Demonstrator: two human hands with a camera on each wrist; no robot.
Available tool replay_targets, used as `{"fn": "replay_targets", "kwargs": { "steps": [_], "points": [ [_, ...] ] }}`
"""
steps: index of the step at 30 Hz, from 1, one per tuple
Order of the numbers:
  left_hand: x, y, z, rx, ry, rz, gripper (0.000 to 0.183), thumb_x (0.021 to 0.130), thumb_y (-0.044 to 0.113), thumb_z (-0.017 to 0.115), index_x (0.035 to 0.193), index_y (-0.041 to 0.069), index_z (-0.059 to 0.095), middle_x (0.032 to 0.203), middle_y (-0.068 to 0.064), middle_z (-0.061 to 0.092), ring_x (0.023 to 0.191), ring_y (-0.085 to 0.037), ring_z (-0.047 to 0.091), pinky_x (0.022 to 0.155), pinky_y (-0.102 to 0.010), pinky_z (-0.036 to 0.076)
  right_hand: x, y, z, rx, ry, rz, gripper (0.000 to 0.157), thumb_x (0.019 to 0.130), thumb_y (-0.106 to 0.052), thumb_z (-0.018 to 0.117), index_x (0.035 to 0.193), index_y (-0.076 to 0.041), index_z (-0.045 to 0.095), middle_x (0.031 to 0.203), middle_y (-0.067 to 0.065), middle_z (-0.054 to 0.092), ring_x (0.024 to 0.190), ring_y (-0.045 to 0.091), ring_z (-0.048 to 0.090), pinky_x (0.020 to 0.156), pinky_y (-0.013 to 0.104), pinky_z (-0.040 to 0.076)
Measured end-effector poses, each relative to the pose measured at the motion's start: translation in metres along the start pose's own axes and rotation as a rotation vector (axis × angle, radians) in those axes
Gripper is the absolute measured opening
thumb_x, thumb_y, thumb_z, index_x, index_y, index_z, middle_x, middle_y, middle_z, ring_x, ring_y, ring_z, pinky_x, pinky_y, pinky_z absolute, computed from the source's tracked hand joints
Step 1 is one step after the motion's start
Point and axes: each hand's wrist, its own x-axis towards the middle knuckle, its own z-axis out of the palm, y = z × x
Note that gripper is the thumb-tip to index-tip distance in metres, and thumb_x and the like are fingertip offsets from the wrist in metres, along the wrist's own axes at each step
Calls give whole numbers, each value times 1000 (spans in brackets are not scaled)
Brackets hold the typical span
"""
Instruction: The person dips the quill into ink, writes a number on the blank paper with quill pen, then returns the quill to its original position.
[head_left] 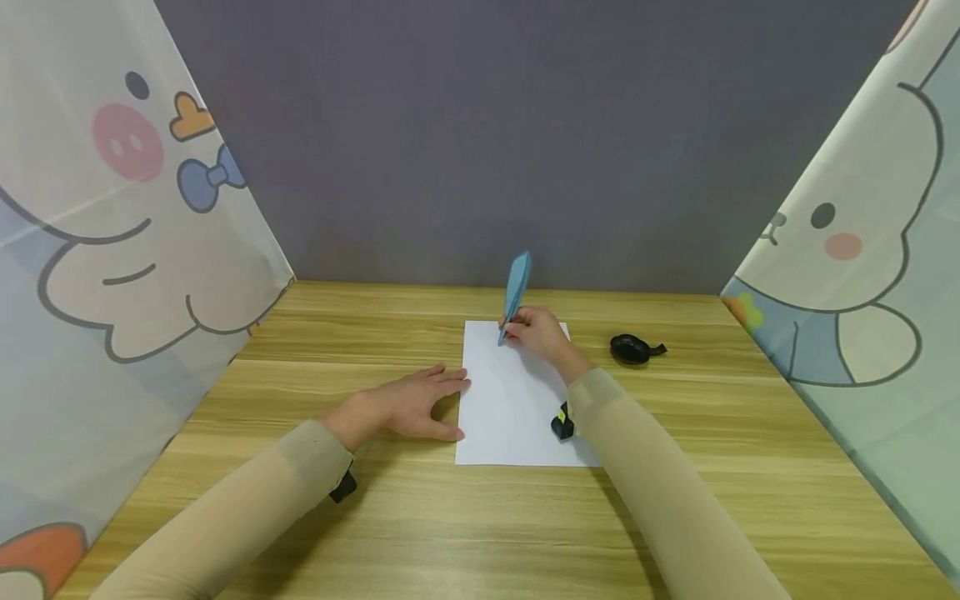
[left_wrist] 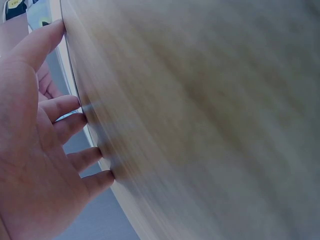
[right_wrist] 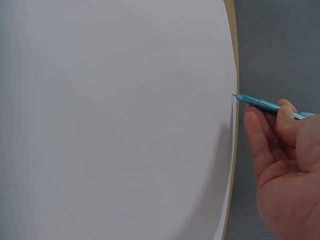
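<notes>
A white sheet of paper (head_left: 502, 400) lies on the wooden table. My left hand (head_left: 420, 406) is at its left edge, palm down with the fingers spread; in the left wrist view its fingertips (left_wrist: 106, 179) touch down along that edge. Near the top of the sheet, my right hand (head_left: 536, 332) pinches a blue pen (head_left: 516, 287) with a broad, flat upper part that rises above the hand. The right wrist view shows the pen's teal barrel (right_wrist: 260, 103) between thumb and fingers. Its thin tip is at the paper's surface, though contact cannot be told.
Right of the paper sits a black oval object (head_left: 631, 349) with a short tail. Black wrist devices (head_left: 562, 422) show under the sleeves. A grey panel (head_left: 510, 142) stands behind the table (head_left: 750, 433), with cartoon-printed sheets (head_left: 150, 275) on both sides.
</notes>
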Motion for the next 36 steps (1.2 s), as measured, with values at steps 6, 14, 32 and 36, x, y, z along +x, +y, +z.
{"fn": "replay_targets", "kwargs": {
  "steps": [6,14,32,36],
  "points": [
    [0,0,0,0,3,4,94,101,63,70,173,14,36,184,-5,26,171,-43,17,137,-62,23,-3,-3,2,-34,-5,-13,23,112,-10,64,124,3,79,127,22,79,111,28,76,97,35,65],
    [-1,0,1,-2,6,7,94,101,62,70,173,14,36,183,-6,26,170,-44,17,137,-63,24,-5,-3,3,-38,-31,-27,22,111,-12,66,123,0,80,123,20,81,101,19,76,92,31,65],
    [0,-1,1,-16,10,8,94,101,63,71,173,13,36,183,-6,27,170,-45,18,136,-64,24,-11,-5,11,-51,-92,-56,20,111,-12,66,120,-1,80,117,17,82,102,22,78,95,34,66],
    [0,-1,1,-14,10,6,94,101,63,71,173,14,36,183,-6,26,170,-45,18,136,-64,24,-14,-7,13,-57,-96,-59,19,110,-10,67,121,0,80,117,19,82,102,23,79,93,35,66]
  ]
}}
